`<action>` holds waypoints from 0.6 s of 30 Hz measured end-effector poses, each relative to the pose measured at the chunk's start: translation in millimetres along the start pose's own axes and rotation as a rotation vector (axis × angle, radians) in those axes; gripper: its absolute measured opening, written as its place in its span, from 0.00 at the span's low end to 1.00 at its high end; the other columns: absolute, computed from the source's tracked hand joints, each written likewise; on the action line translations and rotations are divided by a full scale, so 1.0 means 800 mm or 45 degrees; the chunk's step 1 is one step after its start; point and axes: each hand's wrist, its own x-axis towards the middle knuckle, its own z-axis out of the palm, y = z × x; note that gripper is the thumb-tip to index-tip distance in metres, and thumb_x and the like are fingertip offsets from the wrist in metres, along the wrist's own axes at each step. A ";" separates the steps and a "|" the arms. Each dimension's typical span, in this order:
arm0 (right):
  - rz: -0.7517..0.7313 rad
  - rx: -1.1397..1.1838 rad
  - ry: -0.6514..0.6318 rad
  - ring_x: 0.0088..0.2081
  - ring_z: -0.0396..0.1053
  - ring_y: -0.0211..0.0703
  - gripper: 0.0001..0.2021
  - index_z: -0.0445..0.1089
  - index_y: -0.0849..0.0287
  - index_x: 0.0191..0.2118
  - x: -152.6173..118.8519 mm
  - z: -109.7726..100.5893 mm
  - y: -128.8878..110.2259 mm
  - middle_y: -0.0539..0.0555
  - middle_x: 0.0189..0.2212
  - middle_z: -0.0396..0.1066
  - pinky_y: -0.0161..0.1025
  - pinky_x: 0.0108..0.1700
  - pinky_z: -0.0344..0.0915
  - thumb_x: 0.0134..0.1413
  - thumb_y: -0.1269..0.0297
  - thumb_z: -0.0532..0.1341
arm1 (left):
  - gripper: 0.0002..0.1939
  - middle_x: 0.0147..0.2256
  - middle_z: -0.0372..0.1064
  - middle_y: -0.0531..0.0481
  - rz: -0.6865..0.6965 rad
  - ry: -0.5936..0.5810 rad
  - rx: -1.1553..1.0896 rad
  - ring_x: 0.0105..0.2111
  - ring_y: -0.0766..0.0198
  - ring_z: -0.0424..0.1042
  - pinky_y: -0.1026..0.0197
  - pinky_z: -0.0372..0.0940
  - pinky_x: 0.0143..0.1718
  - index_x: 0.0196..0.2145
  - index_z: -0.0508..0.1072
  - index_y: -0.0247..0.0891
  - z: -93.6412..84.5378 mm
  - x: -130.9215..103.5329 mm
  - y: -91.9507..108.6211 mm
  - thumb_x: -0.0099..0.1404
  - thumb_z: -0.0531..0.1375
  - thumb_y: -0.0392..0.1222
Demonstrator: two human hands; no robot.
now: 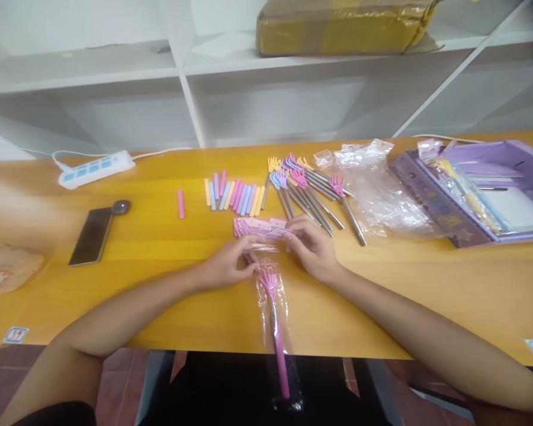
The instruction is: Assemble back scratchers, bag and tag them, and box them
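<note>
A pink back scratcher (281, 349) with a hand-shaped head and metal shaft lies inside a clear plastic bag (266, 322), reaching past the table's front edge. My left hand (228, 263) curls at the top of this bag, thumb and fingertips closed on the plastic. My right hand (313, 245) is closed in a pinch beside printed pink cards (253, 226); what sits between its fingertips is too blurred to make out. Beyond my hands lie several metal back scratchers (313, 198) with coloured heads. Left of them is a row of coloured handle tubes (242, 198).
Loose clear bags (382, 195) lie right of the scratchers, beside a purple box (459, 222) holding packaged items. At left are a phone (91, 236), a small dark mouse-like object (121, 207) and a power strip (98, 170). White shelving holds a taped carton (346, 26).
</note>
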 end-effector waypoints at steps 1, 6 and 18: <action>-0.026 -0.023 -0.005 0.33 0.73 0.35 0.04 0.73 0.56 0.43 0.000 -0.001 -0.001 0.52 0.38 0.69 0.37 0.37 0.71 0.73 0.64 0.63 | 0.26 0.53 0.74 0.41 -0.002 -0.011 -0.030 0.46 0.58 0.78 0.53 0.74 0.49 0.68 0.63 0.44 0.000 0.000 -0.001 0.76 0.62 0.40; 0.073 0.039 -0.077 0.31 0.72 0.35 0.06 0.71 0.56 0.48 -0.005 0.003 0.002 0.51 0.36 0.70 0.37 0.35 0.70 0.73 0.60 0.64 | 0.28 0.50 0.75 0.43 -0.004 -0.051 -0.099 0.46 0.58 0.78 0.52 0.74 0.50 0.68 0.63 0.44 -0.002 0.001 0.002 0.75 0.64 0.41; 0.315 0.378 -0.042 0.29 0.71 0.33 0.17 0.65 0.57 0.38 0.001 0.008 0.000 0.50 0.34 0.71 0.35 0.33 0.71 0.67 0.51 0.70 | 0.32 0.45 0.73 0.46 -0.001 -0.134 -0.074 0.46 0.56 0.77 0.47 0.73 0.54 0.70 0.54 0.44 -0.003 -0.003 0.010 0.75 0.63 0.41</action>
